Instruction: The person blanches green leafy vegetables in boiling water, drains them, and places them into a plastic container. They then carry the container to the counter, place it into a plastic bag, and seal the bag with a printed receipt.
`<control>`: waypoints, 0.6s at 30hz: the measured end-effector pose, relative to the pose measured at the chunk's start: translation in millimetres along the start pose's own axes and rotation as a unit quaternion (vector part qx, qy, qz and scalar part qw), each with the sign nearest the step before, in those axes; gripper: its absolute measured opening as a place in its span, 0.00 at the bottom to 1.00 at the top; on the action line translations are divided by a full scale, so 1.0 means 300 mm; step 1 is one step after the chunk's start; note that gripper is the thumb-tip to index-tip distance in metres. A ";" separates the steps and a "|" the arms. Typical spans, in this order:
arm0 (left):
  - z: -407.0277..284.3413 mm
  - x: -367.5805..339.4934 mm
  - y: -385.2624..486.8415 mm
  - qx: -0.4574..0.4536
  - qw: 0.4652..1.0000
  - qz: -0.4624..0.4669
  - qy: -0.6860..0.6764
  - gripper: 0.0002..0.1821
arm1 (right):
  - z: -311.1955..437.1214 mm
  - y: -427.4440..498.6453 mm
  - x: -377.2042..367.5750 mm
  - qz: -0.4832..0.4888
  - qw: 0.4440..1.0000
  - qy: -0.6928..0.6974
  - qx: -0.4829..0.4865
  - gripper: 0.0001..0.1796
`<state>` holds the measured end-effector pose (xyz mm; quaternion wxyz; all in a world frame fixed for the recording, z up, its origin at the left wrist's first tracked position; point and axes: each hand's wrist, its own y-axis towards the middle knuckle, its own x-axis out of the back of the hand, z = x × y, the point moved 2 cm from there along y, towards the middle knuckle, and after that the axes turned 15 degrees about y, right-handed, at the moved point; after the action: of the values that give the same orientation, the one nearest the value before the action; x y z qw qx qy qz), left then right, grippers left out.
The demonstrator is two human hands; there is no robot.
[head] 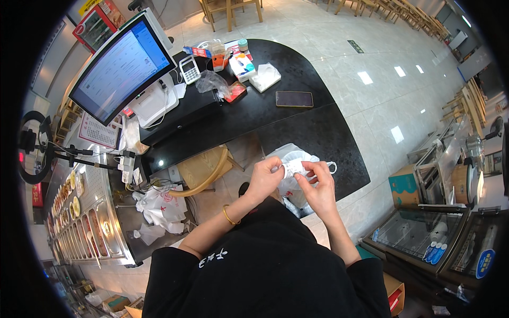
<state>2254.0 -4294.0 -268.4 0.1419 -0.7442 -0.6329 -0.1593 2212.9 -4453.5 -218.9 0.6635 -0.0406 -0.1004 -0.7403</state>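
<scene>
Between my two hands is a small white printed paper slip [293,168], slightly curled. My left hand [265,175] pinches its left end between thumb and fingers. At its other end, my right hand [319,185] grips it with thumb and forefinger. Directly below the slip, a white plastic bag [292,152] stands on the near end of the black counter [340,159]. A white loop of the bag sticks out to the right of my right hand. My hands and the slip hide part of the bag, and its contents cannot be made out.
Farther along the counter lie a smartphone [294,99], a tissue pack [265,77] and a card terminal [189,70]. A large monitor [125,67] stands at the left. A wooden chair [206,169] is tucked below the counter edge. Glass-topped freezers [417,234] stand at the right.
</scene>
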 end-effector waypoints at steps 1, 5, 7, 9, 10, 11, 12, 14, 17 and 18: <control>-0.008 0.003 -0.001 0.000 1.000 -0.006 0.021 0.04 | -0.013 0.000 0.000 0.011 0.999 0.035 -0.035 0.13; -0.048 0.010 -0.012 -0.019 0.999 0.003 0.040 0.03 | -0.043 0.001 0.007 0.030 0.981 0.145 -0.128 0.12; -0.063 0.013 -0.016 -0.048 0.997 0.000 0.064 0.03 | -0.035 0.005 0.015 0.024 0.983 0.148 -0.108 0.11; -0.065 0.013 -0.014 -0.044 0.996 0.004 0.072 0.04 | -0.014 0.011 0.023 0.016 0.992 0.114 -0.046 0.09; -0.066 0.014 -0.013 -0.055 0.996 0.001 0.069 0.04 | -0.001 0.013 0.029 0.002 0.996 0.086 -0.009 0.08; -0.063 0.015 -0.012 -0.048 0.995 0.007 0.084 0.04 | 0.014 0.014 0.034 -0.009 0.998 0.058 0.028 0.07; -0.061 0.018 -0.011 -0.049 0.994 0.011 0.094 0.04 | 0.030 0.015 0.038 -0.020 0.997 0.029 0.073 0.06; -0.059 0.018 -0.010 -0.045 0.994 0.016 0.102 0.04 | 0.043 0.017 0.037 -0.002 0.998 0.048 0.029 0.06; -0.062 0.018 -0.010 -0.030 0.995 0.014 0.094 0.04 | 0.057 0.017 0.043 0.024 0.981 0.181 -0.071 0.07; -0.063 0.020 -0.009 -0.026 0.995 0.013 0.091 0.04 | 0.057 0.014 0.046 0.027 0.964 0.231 -0.131 0.07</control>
<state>2251.1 -4295.9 -248.7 0.1813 -0.7380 -0.6036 -0.2411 2214.3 -4463.8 -199.2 0.6776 0.0422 0.1547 -0.7177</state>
